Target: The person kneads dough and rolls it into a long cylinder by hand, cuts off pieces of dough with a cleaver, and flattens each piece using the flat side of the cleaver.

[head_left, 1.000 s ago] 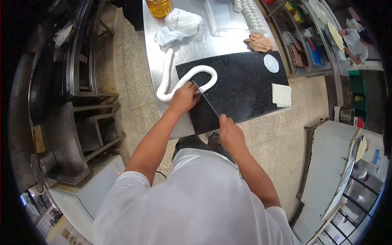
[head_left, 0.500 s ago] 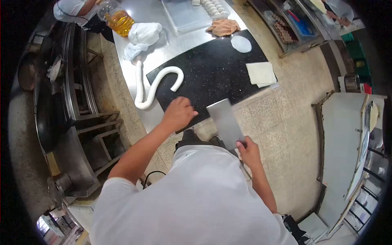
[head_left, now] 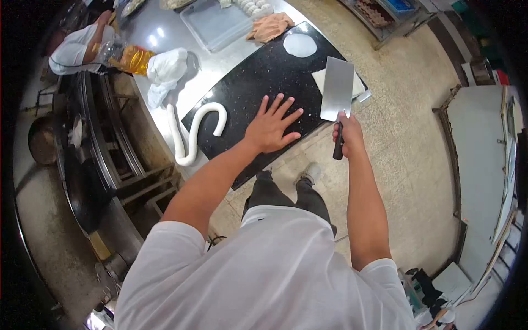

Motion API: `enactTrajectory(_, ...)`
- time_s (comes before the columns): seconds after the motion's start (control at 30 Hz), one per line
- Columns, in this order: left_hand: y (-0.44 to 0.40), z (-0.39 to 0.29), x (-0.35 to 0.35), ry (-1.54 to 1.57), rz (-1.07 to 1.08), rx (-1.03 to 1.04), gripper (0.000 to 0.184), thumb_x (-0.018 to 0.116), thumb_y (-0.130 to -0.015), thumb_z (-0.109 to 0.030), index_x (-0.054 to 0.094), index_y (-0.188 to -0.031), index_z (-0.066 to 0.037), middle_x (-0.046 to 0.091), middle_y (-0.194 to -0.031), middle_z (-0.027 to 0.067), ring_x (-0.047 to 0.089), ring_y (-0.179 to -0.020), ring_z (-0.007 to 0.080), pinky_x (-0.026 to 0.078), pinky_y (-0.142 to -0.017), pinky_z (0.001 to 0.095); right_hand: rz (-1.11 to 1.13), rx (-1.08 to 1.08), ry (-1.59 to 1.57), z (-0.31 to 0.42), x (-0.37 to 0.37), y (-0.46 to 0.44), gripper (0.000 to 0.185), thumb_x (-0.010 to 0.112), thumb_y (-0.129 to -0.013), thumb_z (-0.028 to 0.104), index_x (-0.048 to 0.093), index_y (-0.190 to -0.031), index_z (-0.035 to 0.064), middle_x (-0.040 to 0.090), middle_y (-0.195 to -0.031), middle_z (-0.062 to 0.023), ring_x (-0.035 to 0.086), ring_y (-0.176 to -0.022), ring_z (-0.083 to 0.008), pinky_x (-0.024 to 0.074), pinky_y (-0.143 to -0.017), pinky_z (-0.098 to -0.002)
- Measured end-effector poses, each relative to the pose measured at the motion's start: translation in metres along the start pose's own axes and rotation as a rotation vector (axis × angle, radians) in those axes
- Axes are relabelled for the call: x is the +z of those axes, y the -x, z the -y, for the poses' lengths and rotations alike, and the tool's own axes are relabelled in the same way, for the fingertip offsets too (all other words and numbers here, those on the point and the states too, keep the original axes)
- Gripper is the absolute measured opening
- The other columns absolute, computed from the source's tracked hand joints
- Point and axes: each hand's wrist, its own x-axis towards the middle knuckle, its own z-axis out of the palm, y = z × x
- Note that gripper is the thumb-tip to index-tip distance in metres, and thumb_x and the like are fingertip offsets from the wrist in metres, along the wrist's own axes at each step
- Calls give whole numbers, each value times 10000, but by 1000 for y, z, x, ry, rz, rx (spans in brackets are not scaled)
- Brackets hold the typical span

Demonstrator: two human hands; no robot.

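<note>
The right hand [head_left: 348, 135] grips the handle [head_left: 337, 147], likely the best hold for a heavy, stiff cleaver [head_left: 337, 88]; the left hand [head_left: 269, 128] is splayed.

A beige, speckled floor [head_left: 401, 126] runs through the middle and right of the room. Bright spots of light shine on a steel desk [head_left: 170, 27]. Metal framework [head_left: 87, 104] lines the left; shelving [head_left: 393, 36] stands upper right, above a pale, dark-edged panel [head_left: 481, 148].

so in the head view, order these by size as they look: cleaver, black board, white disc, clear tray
1. Black board
2. Cleaver and clear tray: too alike to rank
3. White disc
</note>
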Motion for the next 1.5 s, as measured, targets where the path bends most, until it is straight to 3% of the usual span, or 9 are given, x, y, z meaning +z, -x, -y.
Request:
enactTrajectory(0.17,2,6,3,427,-199,-103,675,498,-983,-586,435,-1545,-217,300,-1646,129,207,-1541,359,100,-1237,587,112,-62,557,-28,0,67,268,585,-1014,322,577,-967,58,551,-687,-37,515,-486,-118,411,-439,-295)
enactTrajectory(0.27,25,7,0,121,-9,272,695,504,-956,-619,436,-1539,-247,348,-1627,103,283,-1516,352,138,-1224,613,453,-190,988,-77,16,95,405,646,-947,360,654,-1117,-7,724,-952,-223,693,-909,-401,516,-827,-478)
enactTrajectory(0.33,41,7,2,126,93,306,693,507,-941,-635,464,-1520,-255,394,-1603,76,301,-1511,326,135,-1223,619,444,-148,1004,-95,44,95,423,666,-926,370,684,-1070,-27,709,-1005,-278,678,-976,-460,514,-866,-496)
enactTrajectory(0.53,-19,26,1,56,20,301,703,498,-943,-632,485,-1505,-210,401,-1593,91,290,-1510,330,139,-1219,625,451,-145,1001,-42,43,43,473,688,-904,437,713,-969,-31,709,-912,-281,702,-895,-435,532,-793,-480)
enactTrajectory(0.6,-37,29,2,58,-29,284,709,493,-947,-635,480,-1505,-198,385,-1599,108,270,-1516,342,140,-1216,629,378,194,996,-8,53,42,464,710,-883,433,727,-959,-24,719,-886,-246,707,-864,-423,536,-774,-471)
enactTrajectory(0.67,-41,25,5,72,-67,281,759,528,-916,-672,474,-1514,-207,377,-1603,104,250,-1527,335,117,-1221,632,409,41,1079,-32,39,47,478,742,-859,408,716,-1032,-37,729,-902,-216,705,-837,-414,543,-768,-464)
enactTrajectory(0.8,23,10,15,270,190,785,709,558,-896,-642,546,-1450,-199,440,-1561,100,320,-1501,323,116,-1225,625,363,-144,994,-103,30,117,646,808,-796,417,626,-1219,-36,731,-973,-223,715,-899,-397,548,-786,-489)
enactTrajectory(1.07,-50,48,-5,98,49,585,689,538,-915,-629,543,-1446,-190,446,-1550,107,307,-1502,325,125,-1223,625,299,-110,1366,-14,60,57,706,844,-748,459,580,-1194,-20,724,-1005,-233,697,-975,-432,556,-807,-505)
enactTrajectory(1.5,-38,33,1,72,89,561,686,511,-915,-657,565,-1423,-199,485,-1521,92,338,-1486,318,141,-1229,607,162,-83,1262,-19,63,78,720,859,-748,418,526,-1209,-24,714,-1002,-261,704,-976,-413,557,-798,-496)
